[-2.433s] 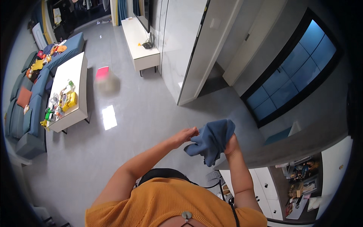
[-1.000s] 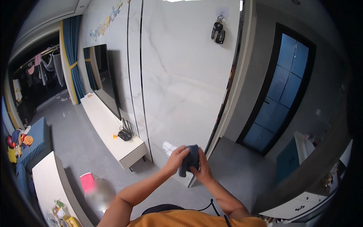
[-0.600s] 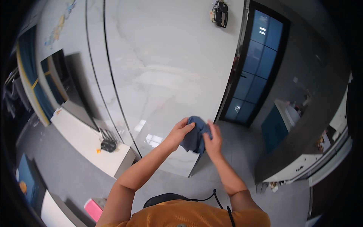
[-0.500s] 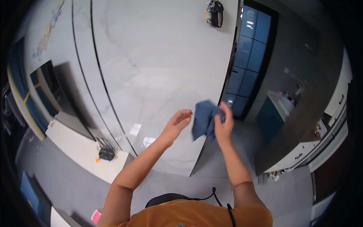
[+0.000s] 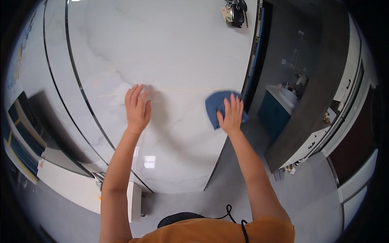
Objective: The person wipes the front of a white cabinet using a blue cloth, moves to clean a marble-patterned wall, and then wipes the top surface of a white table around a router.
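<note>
1. The blue cloth [image 5: 214, 108], a second ago held between both hands, is now covered by the right hand [image 5: 232, 115] alone, fingers spread, at the right edge of the white wall [image 5: 174, 48].
2. The left hand [image 5: 137, 108] is now held well apart, left, fingers spread, nothing gripped; whether the wall is touched cannot be told.
3. The cloth's handling is thus judged left to one hand.
4. Counted: one cloth, two hands, one key bunch [image 5: 238, 14], one sink [image 5: 288, 98] far right.
</note>
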Action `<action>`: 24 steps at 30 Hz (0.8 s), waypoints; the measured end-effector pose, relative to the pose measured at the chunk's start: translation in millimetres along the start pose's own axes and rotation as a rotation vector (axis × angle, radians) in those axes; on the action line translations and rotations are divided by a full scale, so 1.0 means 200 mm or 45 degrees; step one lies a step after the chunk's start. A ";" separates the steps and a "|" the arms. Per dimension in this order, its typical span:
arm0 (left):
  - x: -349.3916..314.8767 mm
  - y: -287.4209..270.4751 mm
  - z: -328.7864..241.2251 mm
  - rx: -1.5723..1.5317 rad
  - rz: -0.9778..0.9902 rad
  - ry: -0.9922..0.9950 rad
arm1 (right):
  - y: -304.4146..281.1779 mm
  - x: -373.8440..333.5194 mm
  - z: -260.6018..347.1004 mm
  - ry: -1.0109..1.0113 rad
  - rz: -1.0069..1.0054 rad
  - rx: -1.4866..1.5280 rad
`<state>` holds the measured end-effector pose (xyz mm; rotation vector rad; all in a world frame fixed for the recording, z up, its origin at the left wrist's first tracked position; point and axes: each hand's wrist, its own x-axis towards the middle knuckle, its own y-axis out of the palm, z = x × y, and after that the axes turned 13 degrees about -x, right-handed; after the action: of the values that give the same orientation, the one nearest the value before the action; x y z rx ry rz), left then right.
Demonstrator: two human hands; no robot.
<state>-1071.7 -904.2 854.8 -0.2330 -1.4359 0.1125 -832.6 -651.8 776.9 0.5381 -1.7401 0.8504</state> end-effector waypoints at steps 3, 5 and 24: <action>-0.02 0.00 0.15 -0.006 0.076 0.049 | -0.05 -0.05 0.04 0.172 0.207 -0.030; -0.05 0.02 0.24 0.057 0.061 0.107 | -0.10 0.18 0.04 0.277 0.001 0.001; -0.12 0.07 0.29 0.042 -0.140 0.255 | -0.13 0.18 -0.01 0.040 0.263 -0.239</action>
<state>-1131.9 -889.9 834.2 -0.1342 -1.2439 0.0220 -824.9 -665.7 818.7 0.2220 -1.8456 0.8224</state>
